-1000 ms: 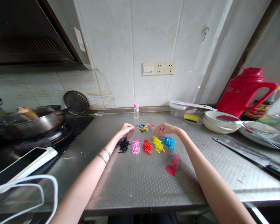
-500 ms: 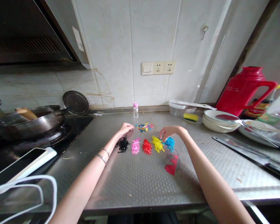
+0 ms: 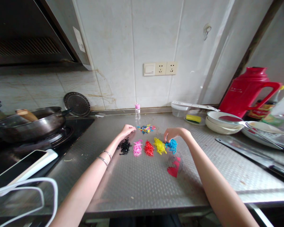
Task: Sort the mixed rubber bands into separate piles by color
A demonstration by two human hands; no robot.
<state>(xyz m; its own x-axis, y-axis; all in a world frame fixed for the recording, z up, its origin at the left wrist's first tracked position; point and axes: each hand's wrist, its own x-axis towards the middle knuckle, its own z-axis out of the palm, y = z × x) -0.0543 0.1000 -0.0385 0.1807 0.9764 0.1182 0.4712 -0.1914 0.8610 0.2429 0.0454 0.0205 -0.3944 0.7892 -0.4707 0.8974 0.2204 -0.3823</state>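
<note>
Small rubber bands lie sorted by colour on the metal countertop: a black pile, a pink pile, a red pile, a yellow pile and a blue pile. Behind them is a mixed-colour pile of bands. My left hand rests at the left edge of the mixed pile, fingers pressed together; whatever they hold is too small to make out. My right hand hovers at the blue pile's back edge near the yellow one, fingertips pinched downward, their content hidden.
A small pink-capped bottle stands behind the mixed pile. A clear bag with red print lies in front of the blue pile. To the right are bowls, a knife and a red thermos; a pan stands left.
My right hand has shifted slightly to the right, from between the yellow and blue piles toward the blue one, its fingers drawing closer together. My left hand has stayed in place.
</note>
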